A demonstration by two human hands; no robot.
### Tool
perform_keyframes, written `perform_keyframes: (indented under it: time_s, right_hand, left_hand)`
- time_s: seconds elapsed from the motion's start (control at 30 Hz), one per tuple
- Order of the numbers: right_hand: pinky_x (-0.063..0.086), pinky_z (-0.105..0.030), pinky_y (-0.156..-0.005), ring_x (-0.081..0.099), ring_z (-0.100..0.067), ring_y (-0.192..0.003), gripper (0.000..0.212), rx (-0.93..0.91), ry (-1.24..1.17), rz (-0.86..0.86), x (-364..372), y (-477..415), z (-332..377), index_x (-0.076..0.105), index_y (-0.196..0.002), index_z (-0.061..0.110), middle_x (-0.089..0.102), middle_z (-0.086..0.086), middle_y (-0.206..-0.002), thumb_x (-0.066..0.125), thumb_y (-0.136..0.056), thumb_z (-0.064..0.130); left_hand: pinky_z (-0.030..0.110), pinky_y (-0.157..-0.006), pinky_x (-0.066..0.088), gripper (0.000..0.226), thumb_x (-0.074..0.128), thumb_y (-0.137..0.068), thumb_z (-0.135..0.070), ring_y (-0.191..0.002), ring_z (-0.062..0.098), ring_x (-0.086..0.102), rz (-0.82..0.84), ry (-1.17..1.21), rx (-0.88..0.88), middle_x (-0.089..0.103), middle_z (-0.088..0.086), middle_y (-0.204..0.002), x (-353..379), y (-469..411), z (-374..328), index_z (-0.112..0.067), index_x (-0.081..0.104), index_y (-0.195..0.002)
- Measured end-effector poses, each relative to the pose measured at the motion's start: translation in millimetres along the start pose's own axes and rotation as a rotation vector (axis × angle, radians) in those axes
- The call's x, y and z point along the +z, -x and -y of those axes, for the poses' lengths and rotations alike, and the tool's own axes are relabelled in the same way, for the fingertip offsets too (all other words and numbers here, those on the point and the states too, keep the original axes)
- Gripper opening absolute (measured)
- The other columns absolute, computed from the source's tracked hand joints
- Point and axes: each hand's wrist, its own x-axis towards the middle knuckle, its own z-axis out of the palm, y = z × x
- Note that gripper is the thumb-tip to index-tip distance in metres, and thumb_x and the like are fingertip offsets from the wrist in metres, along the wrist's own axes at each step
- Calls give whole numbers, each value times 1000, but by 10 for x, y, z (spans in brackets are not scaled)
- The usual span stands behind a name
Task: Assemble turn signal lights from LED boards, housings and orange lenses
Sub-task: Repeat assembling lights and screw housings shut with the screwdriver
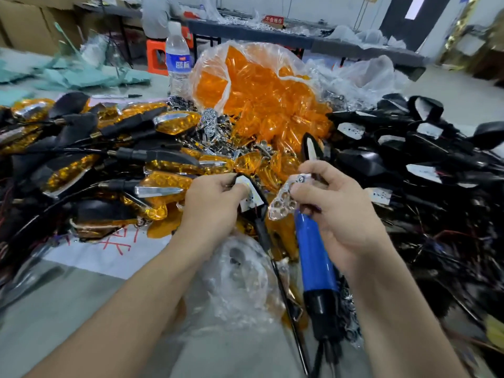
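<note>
Bag of orange lenses centre-back, loose black housings heaped on the right. Left hand grips one housing, LED board inside. Right hand pinches chrome reflector, with blue screwdriver under its palm. Parts likely light, stiff and slick: hold by the edges and keep off the board face.

bottle behind lens bag
</note>
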Motion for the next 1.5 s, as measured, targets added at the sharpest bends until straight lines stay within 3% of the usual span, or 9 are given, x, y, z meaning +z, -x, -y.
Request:
perform_keyframes:
  time_s: [0.13,0.2,0.33,0.57,0.7,0.97,1.13,1.3,1.5]
  right_hand:
    - [48,-26,-70,60,-14,-77,32,-34,24,28,-26,43,-63,61,-76,16,68,-5,-84,71,-85,-13]
    - [46,-33,-74,58,-22,-80,32,-16,29,16,-59,46,-90,61,-74,18,65,-7,-82,71,-86,-10]
    - [51,-33,-68,59,-20,-76,31,2,-101,-46,-104,39,-99,55,-79,19,64,0,-78,64,-93,-8]
    - [57,-26,-76,67,-13,-81,29,-232,-9,-44,177,58,-186,76,-96,24,72,6,-81,69,-89,-3]
    - [55,-24,-74,70,-3,-80,21,-349,540,-161,206,60,-310,79,-85,37,75,20,-80,82,-84,16]
    - [53,-24,-54,67,-20,-57,27,-168,-12,-96,206,93,-257,81,-77,25,72,-8,-64,76,-88,0]
    - [52,-26,-59,69,-13,-59,13,-225,232,-149,253,131,-291,80,-79,28,75,2,-68,82,-83,16]
    - [61,-28,-72,72,-8,-74,22,-294,321,-168,219,125,-314,81,-81,39,77,11,-76,83,-82,17]
    - [56,-19,-64,62,2,-64,27,-265,414,-105,165,72,-294,78,-83,40,73,13,-71,77,-91,14]
  left_hand:
    - [41,-60,51,29,63,-86,-37,-65,16,55,14,24,8,71,23,-87,32,-2,17,-12,76,-89]
    - [36,-69,55,17,67,-90,-34,-73,13,68,-6,35,21,80,1,-86,40,7,27,-28,82,-94]
    - [44,-68,56,27,68,-84,-37,-70,17,58,-33,20,51,76,1,-75,34,23,-35,-58,73,-67]
    - [69,-78,59,11,74,-95,-23,-91,51,72,23,161,-2,81,9,-89,-14,6,-28,-26,84,-98]
    - [64,-75,61,13,75,-94,-16,-85,42,76,44,187,13,80,8,-83,-30,38,-46,-22,85,-88]
    - [64,-77,61,16,69,-91,-31,-87,48,72,54,239,63,79,11,-84,-12,46,-42,-25,84,-90]
    - [51,-82,65,18,70,-101,-16,-90,25,79,52,278,-17,82,3,-96,-17,21,-34,-12,80,-115]
    - [30,-60,61,15,69,-100,-13,-78,23,79,102,340,-23,82,4,-88,-41,25,-56,-15,83,-104]
    - [29,-60,61,18,68,-101,-12,-79,23,79,163,359,-54,82,5,-90,-33,28,-89,-19,84,-100]
